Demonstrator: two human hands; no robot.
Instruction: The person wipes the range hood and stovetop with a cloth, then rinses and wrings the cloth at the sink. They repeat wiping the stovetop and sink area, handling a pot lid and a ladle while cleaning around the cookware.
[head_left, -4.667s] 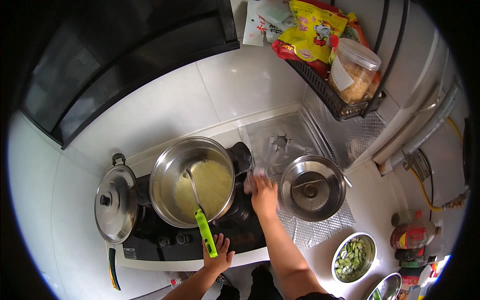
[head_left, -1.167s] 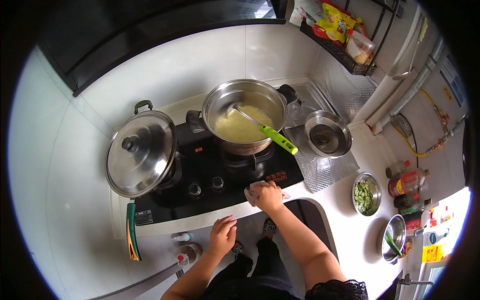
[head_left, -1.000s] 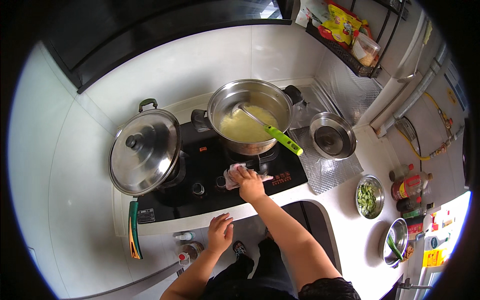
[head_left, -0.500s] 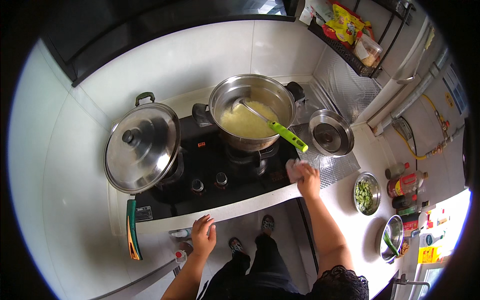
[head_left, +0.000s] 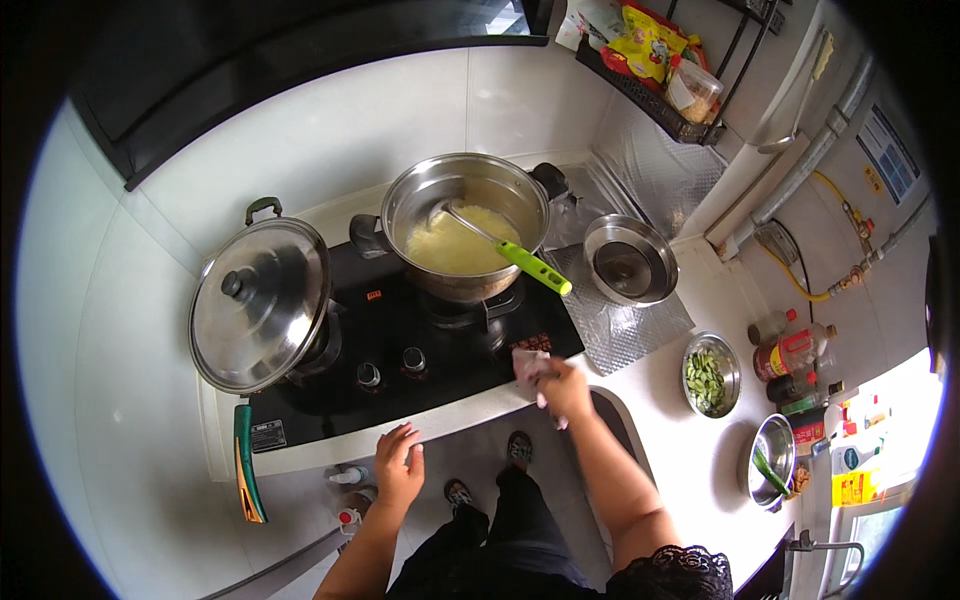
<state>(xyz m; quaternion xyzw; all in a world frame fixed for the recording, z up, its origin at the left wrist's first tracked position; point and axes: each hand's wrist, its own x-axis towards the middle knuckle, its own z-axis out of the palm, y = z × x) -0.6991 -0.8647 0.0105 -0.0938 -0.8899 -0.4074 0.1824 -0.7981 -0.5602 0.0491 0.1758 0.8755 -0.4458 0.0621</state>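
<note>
The right hand (head_left: 562, 388) grips a cloth (head_left: 528, 364) on the stove (head_left: 400, 340), at its front right corner below the pot (head_left: 466, 225). Best wiped flat, clear of the knobs (head_left: 388, 366). Left hand (head_left: 398, 478) open, off the stove's front edge.

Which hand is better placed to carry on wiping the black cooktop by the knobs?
Right. The right hand already holds the cloth on the cooktop edge; the left hand rests empty at the counter front.
</note>
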